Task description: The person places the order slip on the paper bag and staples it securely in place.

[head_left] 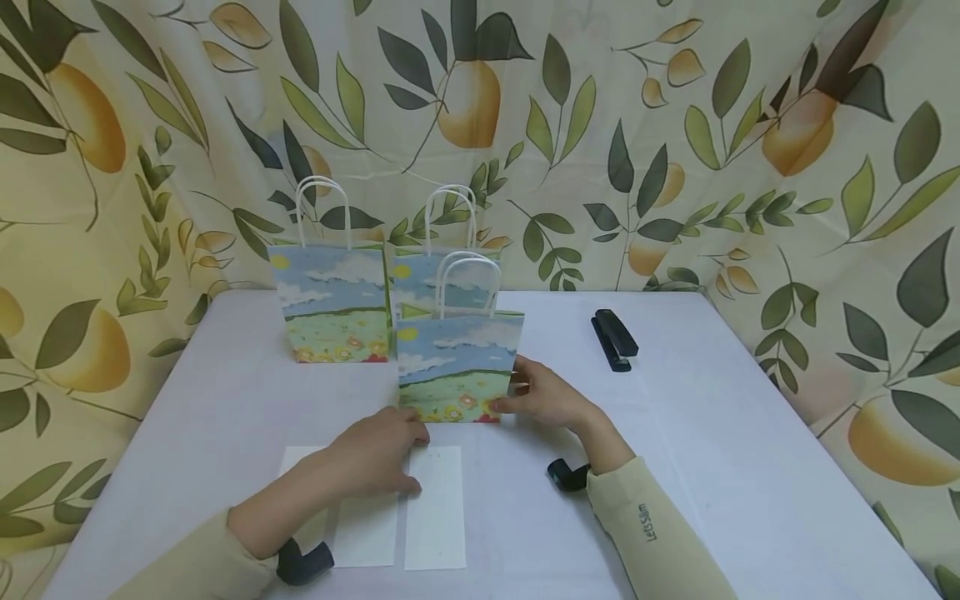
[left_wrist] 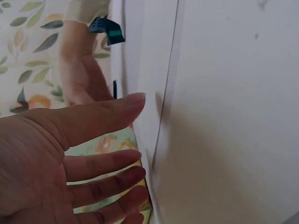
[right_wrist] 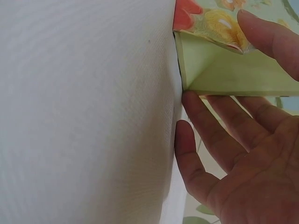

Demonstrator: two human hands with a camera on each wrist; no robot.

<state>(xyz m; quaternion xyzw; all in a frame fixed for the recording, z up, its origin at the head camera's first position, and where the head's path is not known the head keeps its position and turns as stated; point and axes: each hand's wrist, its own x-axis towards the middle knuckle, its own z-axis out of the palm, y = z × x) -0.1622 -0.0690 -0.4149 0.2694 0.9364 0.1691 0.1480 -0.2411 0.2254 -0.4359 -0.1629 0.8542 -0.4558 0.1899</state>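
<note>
A paper gift bag (head_left: 459, 367) with a sky-and-meadow print and white handles stands upright in front of two matching bags. My right hand (head_left: 551, 393) holds its lower right side, thumb over the printed front and fingers round the back edge; the green side panel (right_wrist: 224, 70) shows between them in the right wrist view. At the bag's lower left corner is my left hand (head_left: 371, 454), its fingers extended and apart from the thumb in the left wrist view. Below that hand lie white paper strips (head_left: 435, 508), the leftmost partly covered by the forearm.
Behind stand a left paper bag (head_left: 336, 300) and another paper bag (head_left: 408, 283), partly hidden by the front one. A black stapler (head_left: 615, 340) lies on the white table (head_left: 697, 433) at the right. A patterned curtain (head_left: 555, 125) hangs along the back and sides.
</note>
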